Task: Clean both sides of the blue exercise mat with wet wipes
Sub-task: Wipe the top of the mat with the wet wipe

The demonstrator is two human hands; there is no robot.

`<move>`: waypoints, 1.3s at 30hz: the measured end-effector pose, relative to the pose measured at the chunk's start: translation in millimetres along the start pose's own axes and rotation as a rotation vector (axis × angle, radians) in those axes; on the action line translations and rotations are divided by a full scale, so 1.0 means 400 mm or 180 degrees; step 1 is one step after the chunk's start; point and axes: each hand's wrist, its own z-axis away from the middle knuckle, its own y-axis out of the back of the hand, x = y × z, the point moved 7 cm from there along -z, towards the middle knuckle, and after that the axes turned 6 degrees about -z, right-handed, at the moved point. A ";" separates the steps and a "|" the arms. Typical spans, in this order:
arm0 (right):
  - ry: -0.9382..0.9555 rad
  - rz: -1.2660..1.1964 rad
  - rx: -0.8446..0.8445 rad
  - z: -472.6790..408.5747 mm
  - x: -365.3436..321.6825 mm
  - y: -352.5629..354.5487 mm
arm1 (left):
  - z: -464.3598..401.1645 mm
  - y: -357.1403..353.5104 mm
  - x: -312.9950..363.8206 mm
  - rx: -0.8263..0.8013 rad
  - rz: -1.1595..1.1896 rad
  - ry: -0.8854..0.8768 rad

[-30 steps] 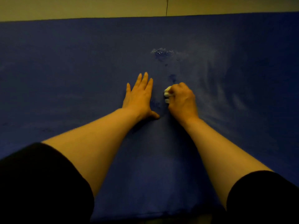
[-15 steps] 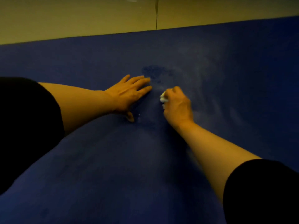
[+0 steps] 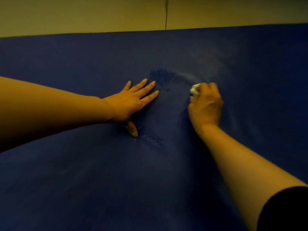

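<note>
The blue mat [image 3: 100,180] fills most of the frame, its far edge meeting the pale floor [image 3: 83,14] along the top. At centre, the left hand [image 3: 131,104] lies flat on it, fingers straight and spread. Right of centre, the right hand [image 3: 205,105] curls round a white wipe [image 3: 194,90] (mostly hidden; only a crumpled corner shows), pressed against the mat beside a darker damp patch [image 3: 162,76].

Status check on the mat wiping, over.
Left hand flat on blue mat. Right hand grips white wipe, on mat. Nothing in the way.
</note>
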 end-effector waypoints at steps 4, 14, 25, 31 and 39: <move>-0.0114 -0.0017 0.0401 0.016 -0.034 -0.017 | -0.001 0.000 -0.001 0.0039 0.0103 0.0003; 0.0370 -0.0227 -0.0059 -0.037 -0.040 -0.062 | 0.002 0.000 -0.008 0.0253 0.0304 -0.0053; 0.0764 -0.0395 -0.0322 -0.072 -0.096 -0.102 | 0.014 0.044 -0.058 0.0891 -0.0094 -0.0102; -0.0401 0.0085 0.0080 -0.156 -0.008 -0.059 | -0.016 0.104 -0.163 0.1222 0.0409 0.0519; 0.0591 -0.0016 -0.0645 -0.154 -0.110 -0.144 | -0.081 0.108 -0.188 0.0573 0.0218 0.0726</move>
